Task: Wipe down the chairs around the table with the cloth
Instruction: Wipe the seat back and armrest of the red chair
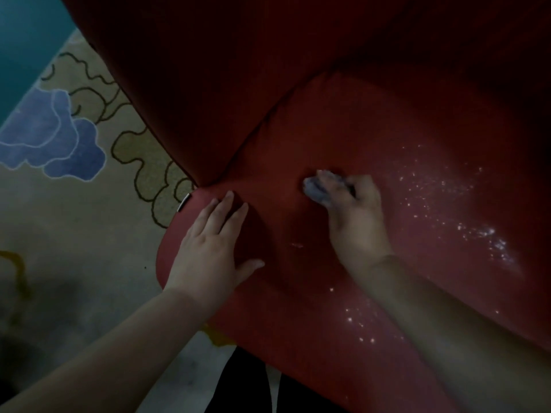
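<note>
A red upholstered chair (387,129) fills most of the head view, its backrest rising at the top and its seat spreading below. My right hand (354,216) grips a small wadded grey cloth (316,189) and holds it against the seat near the crease where seat and backrest meet. My left hand (211,245) lies flat with straight fingers on the seat's left edge. White specks (477,231) are scattered over the right part of the seat and near my right forearm.
A beige carpet (74,234) with blue cloud shapes and dark curly outlines lies to the left of the chair. A teal surface (24,49) shows at the top left corner. The scene is dim.
</note>
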The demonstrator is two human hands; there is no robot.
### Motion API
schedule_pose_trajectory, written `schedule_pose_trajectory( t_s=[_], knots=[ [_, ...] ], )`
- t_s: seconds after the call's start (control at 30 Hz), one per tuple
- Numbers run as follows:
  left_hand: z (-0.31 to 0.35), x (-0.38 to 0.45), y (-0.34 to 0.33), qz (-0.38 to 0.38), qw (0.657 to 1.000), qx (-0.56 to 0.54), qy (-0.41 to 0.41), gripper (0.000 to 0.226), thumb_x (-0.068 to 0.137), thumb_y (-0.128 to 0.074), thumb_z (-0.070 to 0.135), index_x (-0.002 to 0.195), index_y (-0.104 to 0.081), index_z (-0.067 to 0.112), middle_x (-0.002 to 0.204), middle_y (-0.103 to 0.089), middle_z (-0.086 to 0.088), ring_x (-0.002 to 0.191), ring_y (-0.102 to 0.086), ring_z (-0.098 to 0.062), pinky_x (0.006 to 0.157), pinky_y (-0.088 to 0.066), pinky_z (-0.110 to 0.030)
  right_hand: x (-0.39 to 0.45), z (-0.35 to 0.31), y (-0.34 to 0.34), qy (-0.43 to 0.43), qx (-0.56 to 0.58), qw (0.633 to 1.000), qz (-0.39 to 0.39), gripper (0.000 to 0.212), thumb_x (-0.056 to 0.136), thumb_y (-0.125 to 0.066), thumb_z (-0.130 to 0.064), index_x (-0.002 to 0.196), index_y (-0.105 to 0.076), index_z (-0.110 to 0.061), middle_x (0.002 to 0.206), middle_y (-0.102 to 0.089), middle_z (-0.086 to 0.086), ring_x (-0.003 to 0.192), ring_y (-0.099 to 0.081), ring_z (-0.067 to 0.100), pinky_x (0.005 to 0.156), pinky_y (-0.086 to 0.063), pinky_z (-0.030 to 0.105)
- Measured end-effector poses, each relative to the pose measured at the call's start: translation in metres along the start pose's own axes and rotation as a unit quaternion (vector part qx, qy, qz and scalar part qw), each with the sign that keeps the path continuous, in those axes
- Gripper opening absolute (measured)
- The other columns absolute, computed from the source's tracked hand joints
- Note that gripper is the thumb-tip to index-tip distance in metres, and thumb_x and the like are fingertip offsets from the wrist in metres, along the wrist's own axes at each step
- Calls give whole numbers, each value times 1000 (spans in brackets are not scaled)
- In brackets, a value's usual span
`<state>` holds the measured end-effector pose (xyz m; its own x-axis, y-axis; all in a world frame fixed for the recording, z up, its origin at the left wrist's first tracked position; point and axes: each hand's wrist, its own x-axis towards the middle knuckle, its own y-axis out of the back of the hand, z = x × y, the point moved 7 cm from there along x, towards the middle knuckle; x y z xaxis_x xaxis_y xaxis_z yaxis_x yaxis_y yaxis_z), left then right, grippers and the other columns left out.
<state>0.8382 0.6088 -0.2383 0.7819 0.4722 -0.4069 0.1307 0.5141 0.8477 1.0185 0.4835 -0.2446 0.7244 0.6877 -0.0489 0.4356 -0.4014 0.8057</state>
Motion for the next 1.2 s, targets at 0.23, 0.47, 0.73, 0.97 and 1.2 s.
schedule_pose_trajectory(
  t_s=[0.23,0.47,0.73,0.97,1.2],
  knots=[
    [-1,-1,-2,-8,1000,9,-6,98,73,-68,58,152,-20,26,161,-6,2,147,-6,-20,119,-11,-35,-60,-37,-21,200,-40,972,-117,54,82,-67,-2,128,-59,-29,107,-57,10,90,-54,28,78,-47,35],
    [7,1,-4,-2,1000,-6,1,100,74,-69,58,152,-17,25,161,-3,2,147,-3,-19,120,-13,-37,-41,-13,-15,33,-2,997,-67,35,94,-48,-18,124,-58,-35,117,-50,8,108,-48,25,88,-45,33],
    [19,12,-6,4,1000,12,-14,83,84,-67,38,151,-23,17,161,-9,0,147,-8,-23,118,-19,-41,-56,14,19,109,-29,992,-52,31,95,-47,-37,117,-67,-27,107,-53,-4,99,-50,14,85,-36,12],
    [40,23,-9,-4,999,24,-22,76,92,-54,41,153,-13,21,161,4,5,147,2,-17,120,-10,-34,-96,-4,-6,167,-39,977,-127,34,94,-51,-32,127,-53,-42,114,-53,-2,99,-50,20,81,-46,34],
    [70,47,-9,-3,999,31,-42,75,92,-50,45,153,-12,20,161,5,7,147,4,-13,120,-15,-38,-45,48,38,60,-45,997,2,31,96,-50,-32,125,-60,-27,119,-50,9,111,-50,28,95,-45,40]
  ],
)
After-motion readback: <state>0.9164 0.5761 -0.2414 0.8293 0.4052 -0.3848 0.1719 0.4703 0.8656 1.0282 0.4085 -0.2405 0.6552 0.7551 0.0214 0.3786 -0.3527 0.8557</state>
